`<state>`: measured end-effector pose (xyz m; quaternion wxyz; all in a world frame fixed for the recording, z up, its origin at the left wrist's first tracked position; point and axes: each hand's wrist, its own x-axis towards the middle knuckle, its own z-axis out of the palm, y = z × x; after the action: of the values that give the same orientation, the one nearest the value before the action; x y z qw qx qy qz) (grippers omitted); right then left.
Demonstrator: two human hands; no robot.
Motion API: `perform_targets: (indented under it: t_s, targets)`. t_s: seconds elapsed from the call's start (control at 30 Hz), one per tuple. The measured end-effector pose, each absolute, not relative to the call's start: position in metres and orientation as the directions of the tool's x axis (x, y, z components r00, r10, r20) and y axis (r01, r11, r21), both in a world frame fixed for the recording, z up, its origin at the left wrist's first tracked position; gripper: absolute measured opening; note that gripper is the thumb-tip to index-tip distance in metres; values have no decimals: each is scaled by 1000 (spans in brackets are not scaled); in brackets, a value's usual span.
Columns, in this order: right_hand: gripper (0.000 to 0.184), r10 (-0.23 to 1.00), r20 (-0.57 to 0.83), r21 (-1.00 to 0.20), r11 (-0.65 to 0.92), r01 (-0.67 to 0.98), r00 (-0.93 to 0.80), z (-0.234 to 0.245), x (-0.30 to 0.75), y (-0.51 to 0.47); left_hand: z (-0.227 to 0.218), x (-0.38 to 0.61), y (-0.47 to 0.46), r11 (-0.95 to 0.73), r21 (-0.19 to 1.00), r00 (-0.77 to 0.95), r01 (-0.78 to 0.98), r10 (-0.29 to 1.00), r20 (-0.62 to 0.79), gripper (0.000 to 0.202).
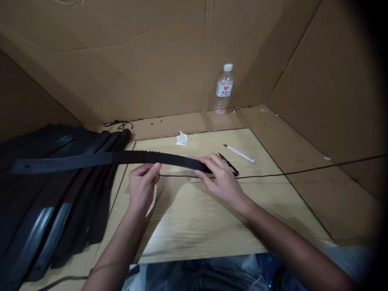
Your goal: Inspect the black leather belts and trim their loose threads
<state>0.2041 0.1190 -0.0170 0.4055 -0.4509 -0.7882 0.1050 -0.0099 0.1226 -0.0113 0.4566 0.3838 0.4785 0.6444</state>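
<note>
A long black flat strip [91, 159] lies across the wooden board [194, 226], with black cord wound tightly around its middle section. My left hand [142, 184] pinches the thin black cord [303, 170] just below the strip. At the strip's right end, my right hand [220, 178] has its fingers closed over the strip. The cord runs from my hands off to the right edge of the view. Small black snips [229, 164] lie just beyond my right hand.
A stack of similar black strips [51, 214] covers the left side. A white pen-like tool [239, 153], a crumpled white scrap [182, 139] and a plastic water bottle [224, 89] sit toward the back. Cardboard walls [121, 60] enclose the area.
</note>
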Motion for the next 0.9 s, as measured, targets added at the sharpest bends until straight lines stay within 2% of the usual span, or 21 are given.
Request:
perform_targets:
  t_s: [0.17,0.33,0.4,0.5,0.63,0.73,0.9]
  targets:
    - [13,738,651,-470,575,670,-177,-20,206,118,-8,-1,119,-64,966,-324,-252,946,-22,32]
    - [6,714,651,-319,565,761,-257,-20,206,114,-4,6,115,-46,949,-230,-312,973,-28,31]
    - [7,738,617,-338,564,753,-275,-18,205,113,-3,6,114,-47,946,-174,-322,985,-10,30]
    - [26,769,572,-436,580,688,-286,-16,204,114,-3,4,114,-52,940,-121,-337,993,12,29]
    - [27,740,615,-477,625,619,-273,-16,204,116,-7,3,116,-95,941,-208,-325,978,27,31]
    - [26,702,677,-444,629,639,-220,-16,204,115,-9,5,116,-91,952,-269,-292,963,10,36]
    - [18,630,738,-291,621,728,-243,-17,201,110,-10,13,113,-70,941,-224,-330,974,-6,28]
